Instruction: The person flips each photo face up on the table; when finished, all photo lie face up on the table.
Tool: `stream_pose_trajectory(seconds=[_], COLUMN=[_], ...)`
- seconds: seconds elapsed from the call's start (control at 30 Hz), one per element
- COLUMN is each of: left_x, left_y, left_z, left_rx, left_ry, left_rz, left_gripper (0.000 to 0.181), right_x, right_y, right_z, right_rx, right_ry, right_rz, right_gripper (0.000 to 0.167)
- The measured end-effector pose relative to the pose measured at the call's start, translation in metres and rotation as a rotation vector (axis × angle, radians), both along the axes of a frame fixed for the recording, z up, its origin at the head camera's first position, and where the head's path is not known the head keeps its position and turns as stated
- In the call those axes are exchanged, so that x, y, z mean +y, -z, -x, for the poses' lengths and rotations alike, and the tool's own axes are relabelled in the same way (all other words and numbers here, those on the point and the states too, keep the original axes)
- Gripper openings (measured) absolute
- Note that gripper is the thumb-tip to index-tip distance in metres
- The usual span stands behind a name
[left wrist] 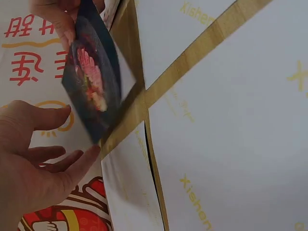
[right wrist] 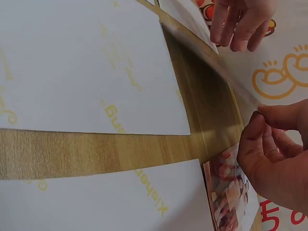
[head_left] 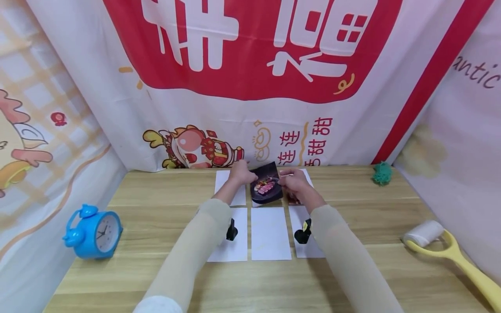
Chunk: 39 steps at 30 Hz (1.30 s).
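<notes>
Black food pic (head_left: 266,187) btwn R hand (head_left: 296,181) (pinching its edge) & L hand (head_left: 240,173) (spread).

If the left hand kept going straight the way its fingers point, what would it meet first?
Most likely the food photo, pinched by the right hand: in the left wrist view, the left hand's fingertips point toward its lower corner. Depth is unclear, so they may already touch it.

Wood-grained table (head_left: 254,287) beneath cards (head_left: 271,233), clock (head_left: 95,234), roller (head_left: 424,233), green clump (head_left: 382,173)
</notes>
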<state>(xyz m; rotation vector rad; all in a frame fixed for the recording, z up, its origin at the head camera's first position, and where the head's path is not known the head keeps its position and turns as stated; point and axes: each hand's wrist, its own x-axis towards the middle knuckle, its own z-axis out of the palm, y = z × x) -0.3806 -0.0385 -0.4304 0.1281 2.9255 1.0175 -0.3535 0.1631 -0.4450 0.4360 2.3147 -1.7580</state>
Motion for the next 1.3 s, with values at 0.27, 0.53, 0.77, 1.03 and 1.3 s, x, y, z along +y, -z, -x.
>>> stream_pose_trajectory(seconds=[0.27, 0.53, 0.77, 1.03, 1.3], left_x=[0.005, 0.011, 0.011, 0.008, 0.0], left_y=[0.005, 0.008, 0.007, 0.006, 0.004], left_z=[-0.007, -0.012, -0.012, -0.012, -0.01], left_rx=[-0.08, -0.152, -0.192, -0.187, -0.133], left_ry=[0.204, 0.215, 0.201, 0.2, 0.172], left_rz=[0.268, 0.361, 0.367, 0.371, 0.401], left_gripper=[0.079, 0.078, 0.073, 0.068, 0.076], right_x=[-0.002, -0.004, -0.005, -0.006, -0.018], right_y=[0.006, 0.004, 0.0, -0.002, -0.012], right_z=[0.002, 0.001, 0.0, 0.001, -0.005], right_rx=[0.011, 0.02, -0.017, -0.056, 0.077], right_ry=[-0.003, 0.018, -0.01, -0.064, -0.014], right_rz=[-0.157, -0.32, -0.34, -0.322, -0.339], right_gripper=[0.036, 0.029, 0.024, 0.025, 0.03])
